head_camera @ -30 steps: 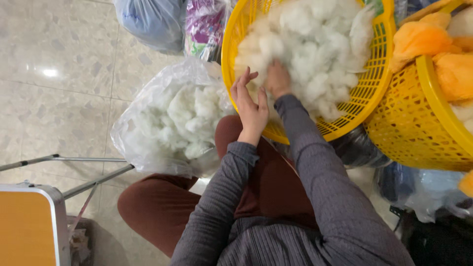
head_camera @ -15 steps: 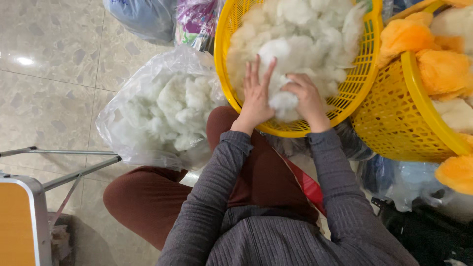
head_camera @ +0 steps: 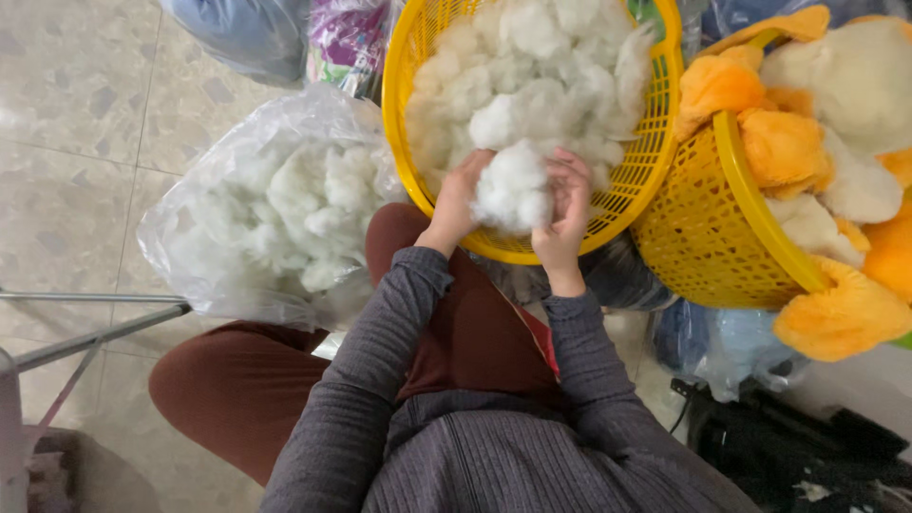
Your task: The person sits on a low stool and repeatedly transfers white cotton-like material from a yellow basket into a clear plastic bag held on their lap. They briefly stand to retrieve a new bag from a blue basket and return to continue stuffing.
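A white stuffing clump (head_camera: 514, 187), roundish with no clear long axis, sits gripped between the curled fingers of the left hand (head_camera: 460, 201) and right hand (head_camera: 564, 204) at the yellow basket's (head_camera: 655, 142) near rim, a clear stuffing bag (head_camera: 256, 209) just left.

Tiled floor (head_camera: 76, 123) — stuffing bag (head_camera: 266, 218), baskets (head_camera: 703, 237)

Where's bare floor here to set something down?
Bare tiled floor lies left of the clear bag of stuffing, above the metal frame. Right is crowded: two yellow baskets, plush pieces, bags.
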